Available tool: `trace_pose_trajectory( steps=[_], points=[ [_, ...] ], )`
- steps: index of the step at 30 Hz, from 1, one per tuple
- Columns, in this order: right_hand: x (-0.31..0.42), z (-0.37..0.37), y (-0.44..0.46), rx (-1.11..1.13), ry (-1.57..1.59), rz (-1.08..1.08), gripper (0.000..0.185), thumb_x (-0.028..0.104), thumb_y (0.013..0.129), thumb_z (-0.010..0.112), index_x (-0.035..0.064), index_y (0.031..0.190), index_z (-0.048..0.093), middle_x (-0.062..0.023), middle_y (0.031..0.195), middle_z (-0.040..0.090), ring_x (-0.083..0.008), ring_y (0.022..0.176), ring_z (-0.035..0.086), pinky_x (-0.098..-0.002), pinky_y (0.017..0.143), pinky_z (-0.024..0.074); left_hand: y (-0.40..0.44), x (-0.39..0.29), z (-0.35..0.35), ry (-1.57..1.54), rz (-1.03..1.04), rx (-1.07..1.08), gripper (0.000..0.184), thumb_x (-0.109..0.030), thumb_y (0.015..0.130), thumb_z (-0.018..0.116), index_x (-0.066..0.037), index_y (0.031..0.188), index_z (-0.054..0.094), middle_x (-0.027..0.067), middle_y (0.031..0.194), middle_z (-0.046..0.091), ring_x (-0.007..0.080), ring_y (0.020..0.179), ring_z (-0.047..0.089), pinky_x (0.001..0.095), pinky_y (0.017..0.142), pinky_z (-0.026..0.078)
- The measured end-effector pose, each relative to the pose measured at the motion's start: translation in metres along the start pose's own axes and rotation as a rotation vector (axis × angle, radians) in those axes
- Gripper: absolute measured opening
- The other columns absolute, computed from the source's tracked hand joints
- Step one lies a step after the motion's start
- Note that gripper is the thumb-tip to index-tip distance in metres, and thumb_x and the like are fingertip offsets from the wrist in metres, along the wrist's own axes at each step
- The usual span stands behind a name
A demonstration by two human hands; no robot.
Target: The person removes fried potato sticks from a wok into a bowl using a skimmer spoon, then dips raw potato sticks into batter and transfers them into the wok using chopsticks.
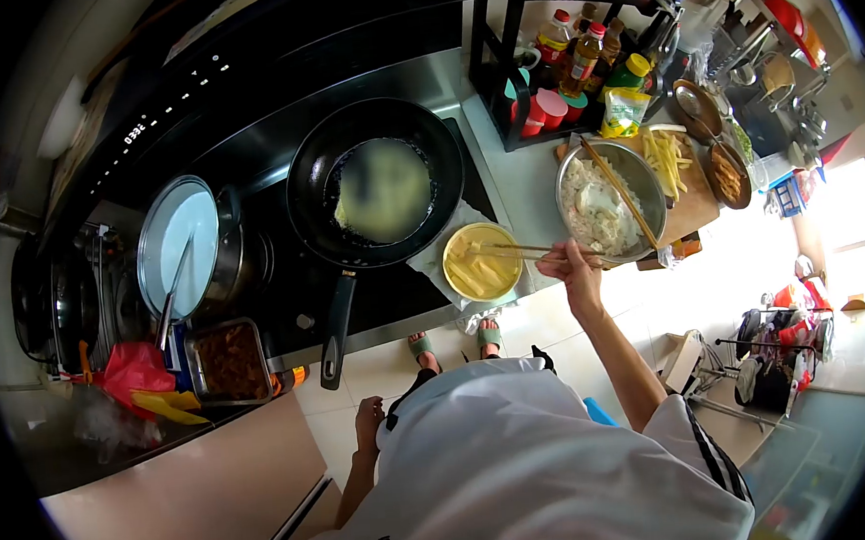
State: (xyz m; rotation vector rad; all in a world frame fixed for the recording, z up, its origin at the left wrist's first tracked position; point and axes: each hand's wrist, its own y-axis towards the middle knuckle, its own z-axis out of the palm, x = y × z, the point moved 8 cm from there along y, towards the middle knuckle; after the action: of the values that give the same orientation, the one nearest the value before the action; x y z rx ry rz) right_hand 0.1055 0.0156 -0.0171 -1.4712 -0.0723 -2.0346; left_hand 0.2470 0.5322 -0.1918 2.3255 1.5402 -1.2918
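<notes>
My right hand (581, 272) is closed around a pair of chopsticks (524, 254), whose tips reach into a yellow bowl (484, 297). Smooth yellow food, perhaps in strips or folds, fills that bowl. It stands at the stove's front right edge, partly on a whitish sheet. Behind it, a black frying pan (307, 163) sits on the stove, holding a blurred pale-yellow patch of food with bubbling liquid around it. Beside my body hangs my left hand (369, 412), fingers loosely curled, with no object visible in it; it is apart from the pan handle (339, 332).
A metal bowl (661, 204) of white, lumpy food has more chopsticks across it. Pale strips (664, 161) lie on a cutting board (699, 206). Left are a pot with a tilted lid (178, 243) and a tray of brown food (228, 360). Bottles (586, 57) fill a rack.
</notes>
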Motion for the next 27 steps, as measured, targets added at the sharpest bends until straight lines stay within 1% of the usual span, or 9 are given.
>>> trace_pose_trajectory(
  steps=[1, 4, 7, 10, 13, 17, 19, 21, 27],
  points=[
    [-0.013, -0.007, 0.001, 0.014, -0.006, 0.028, 0.031, 0.024, 0.096, 0.048, -0.0053, 0.095, 0.058, -0.015, 0.078, 0.064, -0.0242, 0.067, 0.068, -0.0325, 0.064, 0.0581, 0.001, -0.006, -0.002, -0.007, 0.031, -0.007, 0.02, 0.0, 0.082, 0.052, -0.003, 0.101, 0.056, 0.016, 0.093, 0.06, 0.031, 0.083, 0.061, 0.0389, 0.069, 0.05],
    [-0.025, -0.024, -0.008, -0.055, -0.015, 0.064, 0.031, 0.024, 0.096, 0.049, -0.0047, 0.094, 0.059, -0.0144, 0.077, 0.064, -0.0238, 0.067, 0.067, -0.0323, 0.063, 0.0581, 0.004, -0.011, -0.004, -0.027, 0.084, -0.018, 0.019, -0.001, 0.083, 0.051, -0.002, 0.101, 0.056, 0.0163, 0.093, 0.06, 0.031, 0.083, 0.061, 0.0392, 0.069, 0.05],
    [-0.017, -0.049, -0.01, -0.082, -0.113, 0.043, 0.03, 0.024, 0.096, 0.049, -0.0037, 0.094, 0.06, -0.0136, 0.076, 0.065, -0.0227, 0.066, 0.067, -0.0319, 0.062, 0.058, 0.007, -0.001, -0.002, -0.02, 0.088, -0.009, 0.018, -0.001, 0.083, 0.051, -0.003, 0.101, 0.056, 0.0165, 0.093, 0.06, 0.0307, 0.082, 0.061, 0.0378, 0.069, 0.051],
    [0.002, -0.056, -0.013, -0.081, -0.205, -0.016, 0.031, 0.026, 0.095, 0.05, -0.0028, 0.093, 0.062, -0.0119, 0.074, 0.065, -0.0206, 0.064, 0.067, -0.0308, 0.061, 0.0576, 0.007, -0.009, -0.004, 0.026, 0.116, -0.008, 0.018, -0.001, 0.083, 0.051, -0.003, 0.101, 0.056, 0.0165, 0.093, 0.06, 0.0301, 0.081, 0.062, 0.0359, 0.069, 0.051],
    [0.019, -0.04, -0.02, -0.042, -0.262, -0.075, 0.032, 0.027, 0.095, 0.05, -0.0031, 0.092, 0.062, -0.0116, 0.072, 0.064, -0.0203, 0.063, 0.067, -0.03, 0.061, 0.0572, 0.009, -0.01, -0.005, 0.029, 0.105, 0.002, 0.018, -0.002, 0.084, 0.052, -0.003, 0.101, 0.056, 0.0164, 0.093, 0.06, 0.0294, 0.081, 0.062, 0.0347, 0.068, 0.052],
    [0.002, -0.012, -0.019, 0.057, -0.229, -0.05, 0.03, 0.022, 0.095, 0.05, -0.0067, 0.092, 0.059, -0.0124, 0.077, 0.063, -0.0214, 0.065, 0.066, -0.0279, 0.063, 0.0562, 0.011, -0.007, -0.003, -0.014, 0.098, -0.001, 0.018, -0.002, 0.084, 0.052, -0.003, 0.101, 0.056, 0.016, 0.093, 0.06, 0.0288, 0.081, 0.062, 0.0351, 0.068, 0.052],
    [-0.008, 0.0, -0.013, 0.072, -0.279, -0.066, 0.03, 0.019, 0.096, 0.049, -0.0083, 0.09, 0.06, -0.013, 0.076, 0.063, -0.0209, 0.064, 0.066, -0.0276, 0.061, 0.0559, 0.01, 0.001, -0.003, -0.026, 0.091, -0.011, 0.018, -0.002, 0.083, 0.052, -0.003, 0.101, 0.056, 0.016, 0.094, 0.06, 0.029, 0.082, 0.062, 0.0359, 0.068, 0.051],
    [-0.002, 0.003, -0.013, 0.057, -0.27, -0.106, 0.029, 0.02, 0.096, 0.05, -0.0074, 0.09, 0.059, -0.0145, 0.077, 0.064, -0.0223, 0.065, 0.066, -0.0283, 0.061, 0.0562, 0.009, 0.002, -0.003, -0.014, 0.086, -0.015, 0.019, -0.002, 0.083, 0.053, -0.003, 0.101, 0.056, 0.0161, 0.094, 0.06, 0.0295, 0.082, 0.062, 0.0368, 0.068, 0.051],
    [0.009, -0.021, -0.008, -0.07, -0.128, -0.02, 0.033, 0.023, 0.097, 0.046, -0.0076, 0.092, 0.055, -0.0181, 0.077, 0.064, -0.0263, 0.068, 0.068, -0.0317, 0.062, 0.0579, 0.005, 0.009, -0.001, 0.008, 0.062, -0.017, 0.019, -0.002, 0.083, 0.053, -0.003, 0.101, 0.056, 0.0164, 0.094, 0.06, 0.0311, 0.084, 0.062, 0.0382, 0.069, 0.051]
  ],
)
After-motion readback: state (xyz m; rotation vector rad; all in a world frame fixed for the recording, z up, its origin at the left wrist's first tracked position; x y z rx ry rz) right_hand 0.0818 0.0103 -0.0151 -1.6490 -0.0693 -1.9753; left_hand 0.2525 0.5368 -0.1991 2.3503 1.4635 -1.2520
